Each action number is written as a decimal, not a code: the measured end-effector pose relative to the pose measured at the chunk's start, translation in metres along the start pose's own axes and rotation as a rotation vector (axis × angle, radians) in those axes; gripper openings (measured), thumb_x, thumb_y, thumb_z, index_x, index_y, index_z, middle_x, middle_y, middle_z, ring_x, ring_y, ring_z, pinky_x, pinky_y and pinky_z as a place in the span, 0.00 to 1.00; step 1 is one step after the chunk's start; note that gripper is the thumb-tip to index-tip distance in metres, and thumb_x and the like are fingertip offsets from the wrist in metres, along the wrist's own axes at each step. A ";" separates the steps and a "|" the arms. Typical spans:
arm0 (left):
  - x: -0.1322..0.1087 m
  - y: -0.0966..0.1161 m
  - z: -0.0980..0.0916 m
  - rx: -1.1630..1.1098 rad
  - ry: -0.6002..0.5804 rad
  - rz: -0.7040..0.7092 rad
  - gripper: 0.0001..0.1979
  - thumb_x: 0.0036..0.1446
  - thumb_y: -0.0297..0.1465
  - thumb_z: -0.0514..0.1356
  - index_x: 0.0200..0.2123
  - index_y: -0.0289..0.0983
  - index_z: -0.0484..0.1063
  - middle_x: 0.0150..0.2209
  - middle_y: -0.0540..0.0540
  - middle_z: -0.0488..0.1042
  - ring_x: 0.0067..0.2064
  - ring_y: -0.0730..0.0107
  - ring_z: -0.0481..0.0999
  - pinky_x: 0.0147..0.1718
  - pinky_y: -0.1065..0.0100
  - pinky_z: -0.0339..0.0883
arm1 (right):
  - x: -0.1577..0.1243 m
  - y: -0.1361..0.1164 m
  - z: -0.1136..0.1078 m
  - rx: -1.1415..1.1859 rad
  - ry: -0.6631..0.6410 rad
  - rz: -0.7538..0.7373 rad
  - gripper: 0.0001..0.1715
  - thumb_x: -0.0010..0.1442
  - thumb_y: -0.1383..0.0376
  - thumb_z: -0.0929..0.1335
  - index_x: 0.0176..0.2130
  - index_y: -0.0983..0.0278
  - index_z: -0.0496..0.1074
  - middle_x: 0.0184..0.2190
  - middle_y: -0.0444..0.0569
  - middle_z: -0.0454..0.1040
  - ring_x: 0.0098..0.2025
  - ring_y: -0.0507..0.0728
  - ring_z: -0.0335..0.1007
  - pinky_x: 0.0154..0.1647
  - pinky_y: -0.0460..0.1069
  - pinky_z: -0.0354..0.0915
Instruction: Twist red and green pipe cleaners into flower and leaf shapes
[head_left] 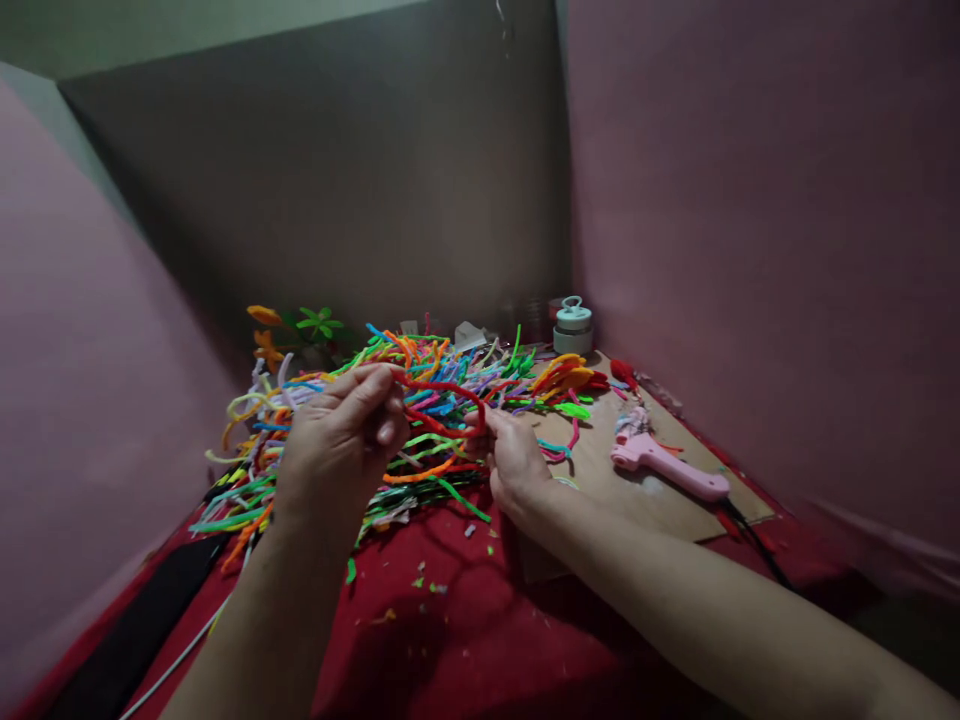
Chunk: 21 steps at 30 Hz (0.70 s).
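Note:
A red pipe cleaner (442, 387), bent into a long loop, is stretched between my two hands above the table. My left hand (349, 415) pinches its left end between thumb and fingers. At the bend on the right, my right hand (514, 455) grips it with closed fingertips, partly hidden behind the hand. Behind and below them spreads a big heap of pipe cleaners (450, 365) in many colours, among them orange, green, blue and purple.
A pink glue gun (667, 467) with a black cord lies on a brown board (600, 510) at right. A pale green lidded container (572, 328) stands at the back. Green and orange pipe-cleaner flowers (319, 322) rise back left. Scraps dot the red cloth (420, 640). Walls enclose the table.

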<state>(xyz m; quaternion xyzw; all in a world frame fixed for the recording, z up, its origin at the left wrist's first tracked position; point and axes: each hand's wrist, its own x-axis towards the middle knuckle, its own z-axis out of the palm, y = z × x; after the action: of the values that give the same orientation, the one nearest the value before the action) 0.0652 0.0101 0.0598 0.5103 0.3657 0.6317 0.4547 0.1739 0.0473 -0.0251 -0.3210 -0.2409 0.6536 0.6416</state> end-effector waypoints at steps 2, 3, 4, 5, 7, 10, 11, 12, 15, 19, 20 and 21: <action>0.001 0.006 0.011 -0.048 0.001 0.050 0.02 0.49 0.27 0.60 0.28 0.34 0.71 0.20 0.53 0.64 0.16 0.85 0.58 0.15 0.79 0.56 | 0.013 -0.019 -0.004 -0.049 0.027 -0.107 0.04 0.46 0.68 0.65 0.27 0.65 0.67 0.18 0.39 0.65 0.18 0.47 0.57 0.19 0.43 0.56; 0.001 0.006 0.014 -0.062 0.000 0.054 0.01 0.49 0.27 0.59 0.28 0.34 0.70 0.21 0.54 0.64 0.16 0.85 0.58 0.15 0.78 0.56 | 0.021 -0.034 -0.009 -0.162 0.072 -0.257 0.06 0.46 0.68 0.65 0.30 0.65 0.68 0.20 0.41 0.67 0.20 0.48 0.60 0.21 0.43 0.58; 0.000 0.004 0.016 -0.076 -0.001 0.050 0.01 0.50 0.26 0.59 0.28 0.34 0.70 0.20 0.54 0.64 0.16 0.85 0.58 0.15 0.78 0.56 | 0.030 -0.051 -0.016 -0.313 0.138 -0.437 0.08 0.47 0.69 0.64 0.32 0.66 0.68 0.24 0.43 0.70 0.23 0.49 0.64 0.25 0.44 0.61; 0.000 0.000 0.017 -0.093 -0.004 0.039 0.01 0.50 0.26 0.59 0.28 0.34 0.70 0.20 0.54 0.64 0.16 0.84 0.57 0.14 0.78 0.56 | 0.040 -0.069 -0.024 -0.506 0.227 -0.618 0.10 0.48 0.70 0.64 0.34 0.67 0.69 0.29 0.46 0.72 0.29 0.50 0.67 0.31 0.45 0.63; 0.000 -0.010 0.017 -0.142 -0.018 0.001 0.01 0.50 0.27 0.59 0.29 0.34 0.69 0.20 0.54 0.64 0.15 0.85 0.57 0.14 0.79 0.55 | 0.061 -0.106 -0.046 -1.045 0.385 -0.788 0.14 0.50 0.73 0.61 0.36 0.67 0.72 0.38 0.51 0.73 0.41 0.54 0.68 0.41 0.46 0.62; 0.004 -0.028 0.013 -0.228 -0.023 -0.081 0.02 0.48 0.27 0.60 0.28 0.34 0.69 0.19 0.55 0.63 0.14 0.86 0.55 0.12 0.79 0.51 | 0.087 -0.142 -0.082 -1.792 0.342 -0.391 0.16 0.49 0.72 0.64 0.39 0.67 0.74 0.39 0.57 0.74 0.43 0.59 0.69 0.40 0.49 0.62; 0.005 -0.033 0.011 -0.244 -0.017 -0.113 0.03 0.48 0.27 0.60 0.27 0.33 0.68 0.18 0.55 0.63 0.14 0.86 0.55 0.12 0.79 0.50 | 0.093 -0.147 -0.093 -1.844 0.321 -0.326 0.14 0.47 0.70 0.67 0.36 0.69 0.75 0.36 0.59 0.75 0.41 0.61 0.70 0.37 0.49 0.62; 0.006 -0.038 0.009 -0.254 -0.012 -0.143 0.03 0.48 0.27 0.60 0.27 0.33 0.68 0.18 0.55 0.63 0.14 0.86 0.55 0.12 0.79 0.51 | 0.097 -0.148 -0.102 -1.890 0.301 -0.269 0.13 0.45 0.69 0.68 0.35 0.69 0.76 0.35 0.60 0.75 0.39 0.62 0.71 0.36 0.49 0.62; 0.008 -0.048 0.003 -0.265 -0.019 -0.198 0.05 0.47 0.28 0.61 0.27 0.33 0.68 0.18 0.56 0.64 0.14 0.86 0.55 0.13 0.79 0.52 | 0.103 -0.141 -0.118 -1.995 0.237 -0.185 0.12 0.46 0.67 0.69 0.34 0.66 0.77 0.33 0.58 0.76 0.36 0.59 0.72 0.34 0.48 0.62; 0.008 -0.054 -0.003 -0.273 -0.004 -0.218 0.05 0.47 0.29 0.61 0.27 0.34 0.67 0.18 0.56 0.64 0.14 0.86 0.54 0.13 0.78 0.52 | 0.106 -0.137 -0.115 -2.097 0.206 -0.213 0.12 0.49 0.67 0.68 0.35 0.66 0.77 0.37 0.60 0.76 0.40 0.60 0.72 0.36 0.48 0.62; 0.008 -0.055 -0.004 -0.274 0.002 -0.219 0.05 0.47 0.28 0.61 0.27 0.34 0.67 0.18 0.56 0.63 0.14 0.86 0.54 0.13 0.78 0.52 | 0.106 -0.139 -0.113 -2.114 0.200 -0.235 0.12 0.50 0.67 0.67 0.35 0.66 0.77 0.38 0.61 0.75 0.42 0.61 0.71 0.38 0.48 0.62; 0.008 -0.055 -0.004 -0.274 0.005 -0.218 0.05 0.47 0.28 0.61 0.26 0.34 0.66 0.17 0.56 0.63 0.14 0.85 0.54 0.13 0.78 0.52 | 0.107 -0.142 -0.110 -2.127 0.191 -0.259 0.12 0.51 0.66 0.67 0.36 0.67 0.77 0.39 0.62 0.75 0.43 0.61 0.70 0.39 0.49 0.61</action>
<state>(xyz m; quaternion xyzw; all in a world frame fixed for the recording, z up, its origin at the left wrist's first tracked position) 0.0716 0.0352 0.0100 0.3991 0.3304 0.6240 0.5850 0.3547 0.1511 -0.0082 -0.7364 -0.6669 0.0081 0.1137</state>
